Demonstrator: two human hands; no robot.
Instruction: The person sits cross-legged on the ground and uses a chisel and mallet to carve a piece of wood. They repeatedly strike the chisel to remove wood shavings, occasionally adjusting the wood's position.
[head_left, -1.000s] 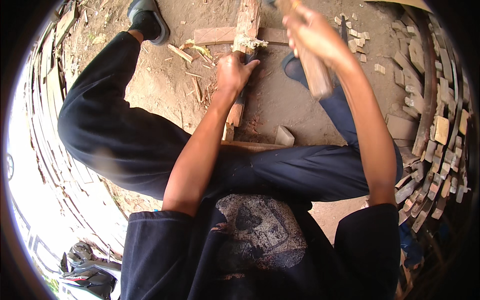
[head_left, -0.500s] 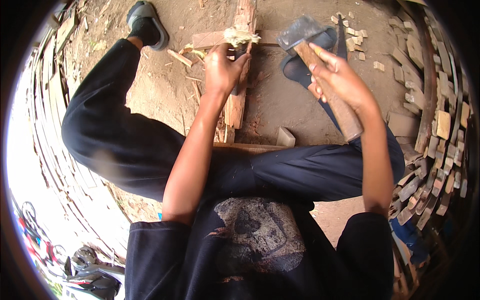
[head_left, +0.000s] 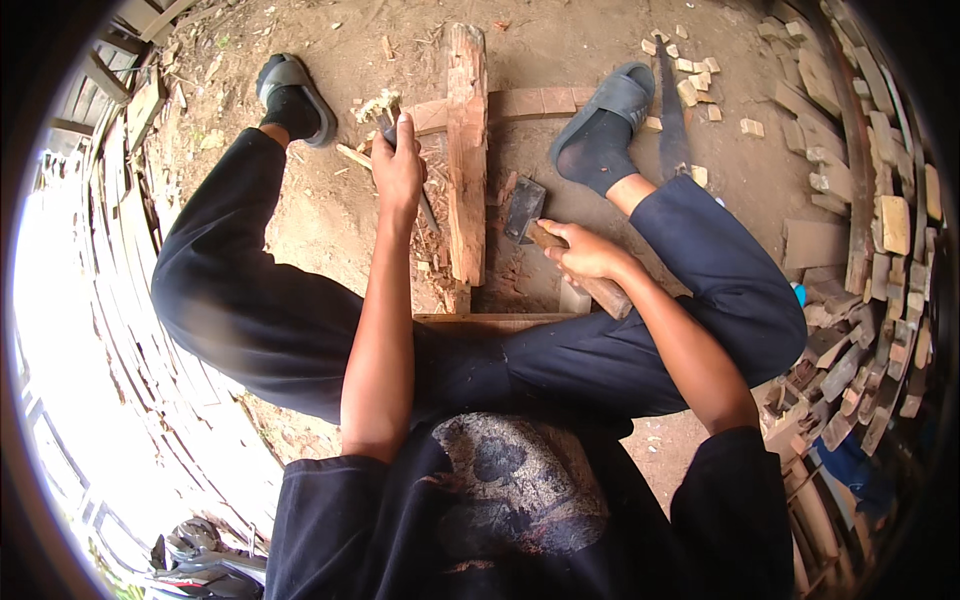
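My left hand [head_left: 397, 160], left of an upright-in-view rough timber [head_left: 466, 150], grips a dark rod-like tool [head_left: 430, 215] whose upper end carries a pale, frayed, splintered mass [head_left: 382, 103]. The timber lies lengthwise away from me, across a curved, segmented wooden piece [head_left: 535, 102]. My right hand [head_left: 580, 255] is closed on the thick wooden handle [head_left: 610, 298] of a hammer-like tool. Its dark, blocky metal head [head_left: 525, 208] is low, just right of the timber; whether it rests on the ground I cannot tell.
My sandalled feet [head_left: 300, 95] [head_left: 605, 115] are either side of the timber. A long dark blade [head_left: 672, 135] and several small offcuts [head_left: 752, 127] lie on the dirt at right. Stacked scrap wood [head_left: 890, 225] lines the right; bright planks and part of a motorbike [head_left: 200, 550] show at left.
My left hand has moved left off the timber, carrying the tool with the frayed top. My right hand has come down from its raised position, lowering the hammer-like tool beside the timber.
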